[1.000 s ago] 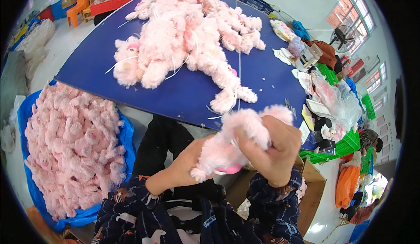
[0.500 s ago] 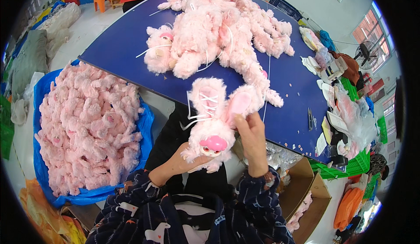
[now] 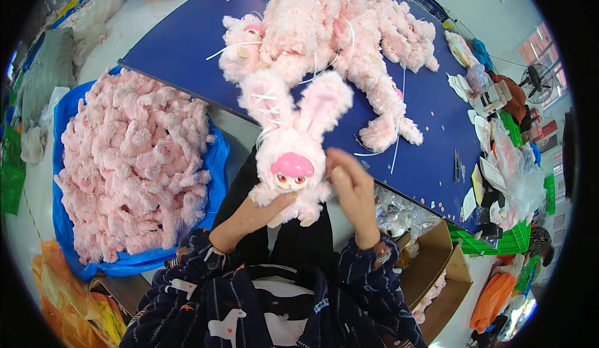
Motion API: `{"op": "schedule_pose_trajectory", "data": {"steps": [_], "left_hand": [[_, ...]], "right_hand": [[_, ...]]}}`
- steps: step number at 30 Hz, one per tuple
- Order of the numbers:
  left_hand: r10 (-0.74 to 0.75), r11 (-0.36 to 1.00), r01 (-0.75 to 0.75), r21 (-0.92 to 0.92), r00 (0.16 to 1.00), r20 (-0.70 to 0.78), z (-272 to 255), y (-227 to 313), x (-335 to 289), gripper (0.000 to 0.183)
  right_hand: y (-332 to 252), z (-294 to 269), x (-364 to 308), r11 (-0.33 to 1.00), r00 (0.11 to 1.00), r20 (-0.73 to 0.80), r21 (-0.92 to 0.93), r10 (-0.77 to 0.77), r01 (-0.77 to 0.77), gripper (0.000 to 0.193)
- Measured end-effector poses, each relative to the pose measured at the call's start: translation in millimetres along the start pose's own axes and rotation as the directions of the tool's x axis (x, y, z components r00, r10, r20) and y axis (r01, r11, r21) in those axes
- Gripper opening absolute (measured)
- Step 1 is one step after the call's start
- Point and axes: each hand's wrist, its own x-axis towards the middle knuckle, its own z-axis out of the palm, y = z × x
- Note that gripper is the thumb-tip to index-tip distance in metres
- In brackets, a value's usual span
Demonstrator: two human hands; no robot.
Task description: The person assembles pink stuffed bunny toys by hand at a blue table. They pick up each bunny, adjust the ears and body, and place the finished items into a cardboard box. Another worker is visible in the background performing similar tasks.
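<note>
The left hand [image 3: 249,217] clasps a pink plush rabbit [image 3: 290,154] from below. The right hand [image 3: 352,189], fingers loosely open, touches its side. An open brown cardboard box [image 3: 446,273] stands below the blue table's [image 3: 181,42] near edge.

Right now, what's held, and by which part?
Left hand grips the pink plush bunny under its body; right hand touches its side.

A: Rabbit toy [image 3: 292,154]?
B: Fluffy pink plush; glossy plastic face.
A: Table [image 3: 181,42]?
B: Smooth matt blue top.
A: Bag [image 3: 215,161], box [image 3: 446,273]?
B: Shiny blue plastic sheet; matt brown cardboard.
</note>
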Motion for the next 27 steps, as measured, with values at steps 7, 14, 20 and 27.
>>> {"op": "schedule_pose_trajectory", "data": {"steps": [7, 14, 20, 27], "left_hand": [[-0.039, 0.999, 0.039, 0.015, 0.999, -0.032, -3, -4, 2, 0.034], [0.017, 1.0, -0.017, 0.022, 1.0, -0.013, -9, -5, 2, 0.034], [0.045, 0.98, -0.076, -0.183, 0.984, -0.17, -21, -14, 5, 0.034], [0.054, 0.969, -0.11, -0.223, 0.968, -0.244, -18, -22, 5, 0.031]], "right_hand": [[0, 26, -22, 0.876, 0.957, -0.087, -0.431, -0.278, 0.216, 0.015], [10, 25, -20, 0.578, 0.82, 0.16, 0.635, 0.55, -0.512, 0.028], [7, 6, -35, 0.998, 0.999, 0.013, 0.05, 0.048, -0.049, 0.028], [6, 22, -38, 0.509, 0.779, 0.533, -0.595, -0.33, 0.622, 0.037]]}}
